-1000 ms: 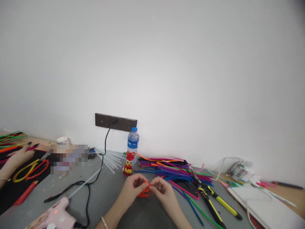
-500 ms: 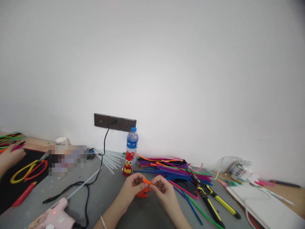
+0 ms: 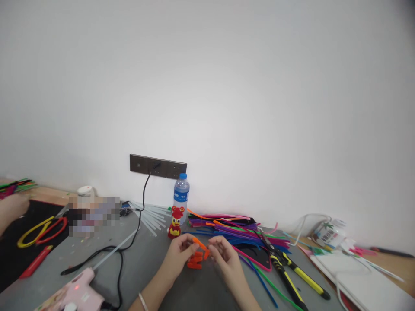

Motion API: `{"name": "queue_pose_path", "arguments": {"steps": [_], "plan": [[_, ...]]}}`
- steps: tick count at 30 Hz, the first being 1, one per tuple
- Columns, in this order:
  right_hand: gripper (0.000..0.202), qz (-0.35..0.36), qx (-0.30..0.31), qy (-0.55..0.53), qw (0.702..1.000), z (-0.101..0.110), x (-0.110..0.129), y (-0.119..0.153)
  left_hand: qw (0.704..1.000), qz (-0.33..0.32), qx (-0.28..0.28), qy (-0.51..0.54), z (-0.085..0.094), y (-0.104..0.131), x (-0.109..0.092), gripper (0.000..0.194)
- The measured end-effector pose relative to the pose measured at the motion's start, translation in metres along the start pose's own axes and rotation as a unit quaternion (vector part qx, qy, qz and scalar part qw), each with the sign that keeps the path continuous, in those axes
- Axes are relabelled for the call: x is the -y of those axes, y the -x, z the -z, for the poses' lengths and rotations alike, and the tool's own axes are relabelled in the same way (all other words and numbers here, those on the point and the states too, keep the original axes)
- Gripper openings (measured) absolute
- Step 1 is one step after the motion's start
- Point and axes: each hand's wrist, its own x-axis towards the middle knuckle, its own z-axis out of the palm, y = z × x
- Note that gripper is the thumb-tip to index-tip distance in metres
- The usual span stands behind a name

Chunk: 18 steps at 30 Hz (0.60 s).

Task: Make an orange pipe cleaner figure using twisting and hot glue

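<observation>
My left hand [image 3: 180, 256] pinches an orange pipe cleaner [image 3: 201, 244] between thumb and forefinger. The strip's far end bends downward near my right hand [image 3: 225, 258]. Thumb and forefinger of that right hand are apart, beside the bent end; whether they touch it is hard to tell. Below the strip, an orange folded piece [image 3: 194, 264] with several loops shows against the grey table; its link to the strip is unclear. A red and yellow pipe-cleaner figure [image 3: 175, 222] with big eyes stands upright just beyond my left hand.
Behind the figure stands a water bottle [image 3: 181, 194]. Coloured pipe cleaners [image 3: 227, 226] lie beside yellow-black pliers [image 3: 292, 270] on the right. To the left are a pink glue gun [image 3: 76, 291], a black cable [image 3: 121, 263], scissors [image 3: 45, 233] and another person's hand [image 3: 13, 211].
My right fingers have parted and drawn slightly away from the orange strip, whose end now bends down. The other person's hand at far left has shifted. The view has moved slightly.
</observation>
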Motion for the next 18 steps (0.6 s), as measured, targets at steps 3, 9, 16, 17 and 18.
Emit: {"name": "queue_pose_path", "arguments": {"steps": [3, 9, 16, 17, 18], "plan": [[0.025, 0.083, -0.058, 0.088, 0.991, 0.004, 0.008, 0.004, 1.000, -0.003, -0.016, -0.022, 0.003, -0.005, 0.008, 0.044], [0.017, 0.259, 0.146, 0.227, 0.928, -0.052, 0.051, 0.027, 0.999, 0.014, 0.005, -0.048, 0.008, -0.011, 0.017, 0.039], [0.043, 0.161, 0.349, 0.425, 0.820, -0.218, 0.056, 0.042, 0.998, 0.000, 0.016, -0.064, 0.004, -0.006, 0.016, 0.039], [0.050, 0.147, 0.368, 0.452, 0.799, -0.239, 0.051, 0.043, 0.998, -0.005, 0.016, -0.068, 0.004, -0.006, 0.014, 0.039], [0.056, 0.129, 0.386, 0.473, 0.781, -0.256, 0.047, 0.044, 0.997, -0.009, 0.015, -0.072, 0.004, -0.006, 0.013, 0.039]]}}
